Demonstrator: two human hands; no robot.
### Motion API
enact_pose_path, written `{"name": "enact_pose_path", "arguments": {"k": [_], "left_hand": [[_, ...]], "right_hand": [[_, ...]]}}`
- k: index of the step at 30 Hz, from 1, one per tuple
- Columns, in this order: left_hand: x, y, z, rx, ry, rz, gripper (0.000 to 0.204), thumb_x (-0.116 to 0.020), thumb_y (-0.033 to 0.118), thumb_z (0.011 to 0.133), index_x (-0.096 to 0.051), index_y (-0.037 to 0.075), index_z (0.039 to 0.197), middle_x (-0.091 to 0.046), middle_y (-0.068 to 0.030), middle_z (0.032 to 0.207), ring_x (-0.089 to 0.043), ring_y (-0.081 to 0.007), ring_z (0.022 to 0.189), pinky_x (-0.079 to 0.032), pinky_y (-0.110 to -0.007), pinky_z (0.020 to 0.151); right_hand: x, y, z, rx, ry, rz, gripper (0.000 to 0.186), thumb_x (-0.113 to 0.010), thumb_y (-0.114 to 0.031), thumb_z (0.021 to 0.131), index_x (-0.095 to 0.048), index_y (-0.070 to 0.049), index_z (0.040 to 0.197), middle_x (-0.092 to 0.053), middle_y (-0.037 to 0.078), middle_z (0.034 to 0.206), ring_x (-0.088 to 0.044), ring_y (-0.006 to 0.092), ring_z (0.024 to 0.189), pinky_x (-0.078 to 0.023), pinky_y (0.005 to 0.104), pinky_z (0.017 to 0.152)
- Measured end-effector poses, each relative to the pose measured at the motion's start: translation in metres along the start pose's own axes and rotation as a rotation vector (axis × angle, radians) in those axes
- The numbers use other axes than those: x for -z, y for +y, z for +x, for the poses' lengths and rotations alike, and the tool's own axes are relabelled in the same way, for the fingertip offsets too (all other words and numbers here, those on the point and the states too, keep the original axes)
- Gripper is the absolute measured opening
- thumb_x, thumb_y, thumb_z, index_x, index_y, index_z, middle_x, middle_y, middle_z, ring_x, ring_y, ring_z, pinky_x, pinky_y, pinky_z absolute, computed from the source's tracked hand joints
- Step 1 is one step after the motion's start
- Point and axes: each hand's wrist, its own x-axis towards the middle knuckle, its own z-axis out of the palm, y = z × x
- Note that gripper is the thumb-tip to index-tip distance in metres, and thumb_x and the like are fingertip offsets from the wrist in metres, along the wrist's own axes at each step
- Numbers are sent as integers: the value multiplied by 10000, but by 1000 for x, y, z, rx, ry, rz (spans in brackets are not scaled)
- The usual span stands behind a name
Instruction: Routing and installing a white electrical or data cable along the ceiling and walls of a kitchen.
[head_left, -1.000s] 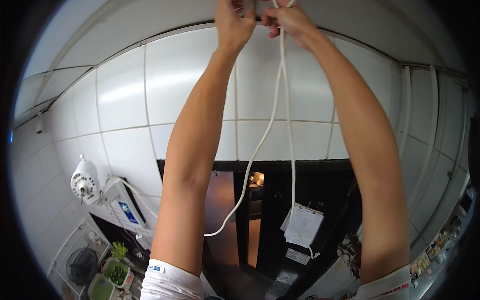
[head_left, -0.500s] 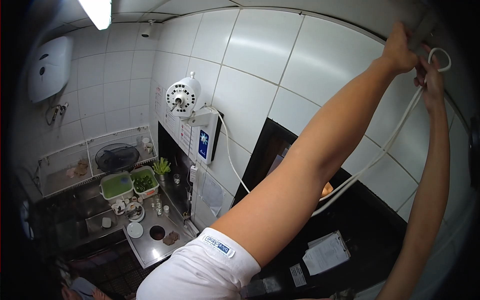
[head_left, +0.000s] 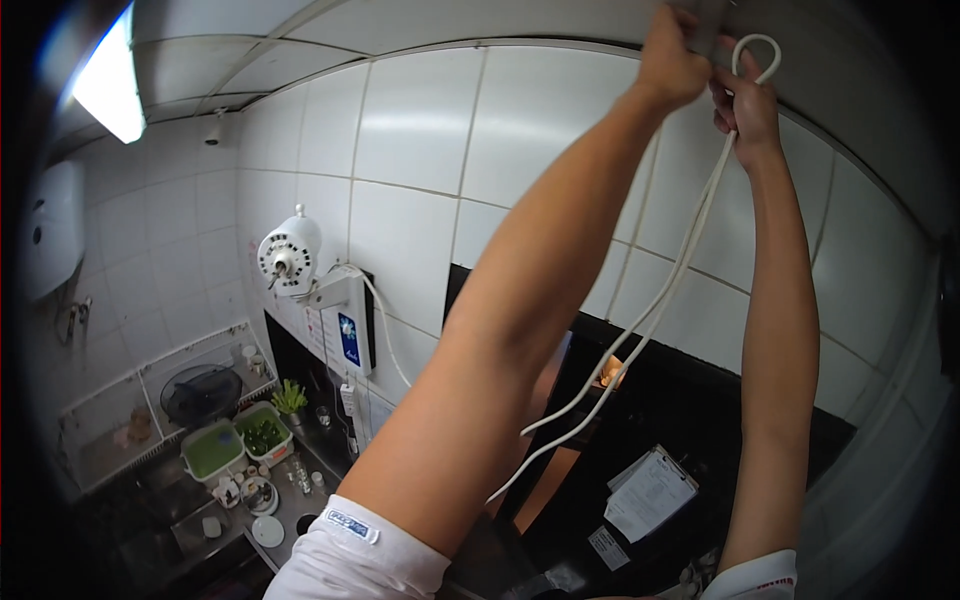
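Note:
Both my arms reach up to the right, where the tiled wall meets the ceiling. My left hand [head_left: 676, 66] is closed at a grey strip [head_left: 708, 28] near the ceiling, its fingertips partly hidden. Just right of it and slightly lower, my right hand [head_left: 752, 108] grips a white cable [head_left: 690, 235]. A small loop of the cable stands up above the right hand's fingers. From there two strands hang down to the left, passing in front of the dark opening and behind my left forearm.
A white wall fan without its blades [head_left: 290, 256] juts from the wall. Below are a steel counter [head_left: 290, 505], a green-filled tub [head_left: 215, 450], a tub of greens [head_left: 262, 432], and a white plate [head_left: 267, 531]. A clipboard [head_left: 652, 495] lies on the dark surface. A ceiling light [head_left: 112, 85] glows.
The view has turned right and up, so the hands and fan appear farther left. Both hands keep their places by the ceiling, and the cable loop stays above my right hand.

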Motion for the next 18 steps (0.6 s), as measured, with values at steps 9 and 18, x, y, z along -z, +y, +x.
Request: {"name": "enact_pose_path", "arguments": {"k": [9,18], "left_hand": [[-1,-30,10,-36,-112,-83,486,-444,-95,767,-372,15,1235,-483,-193,1218,-503,-320,1152,-448,-383,910],[15,-18,7,3,-77,-97,456,-542,65,840,-436,-26,1275,-515,-143,1250,-495,-220,1218,-493,-324,832]], "right_hand": [[65,6,5,69,156,-51,352,-574,-104,786,-602,-142,1134,-495,-9,602,-406,81,470,-275,234,369],[130,20,-189,-34,-25,-861,426,-758,-382,714,-508,-67,855,-492,61,622,-523,182,587,-418,337,537]]}}
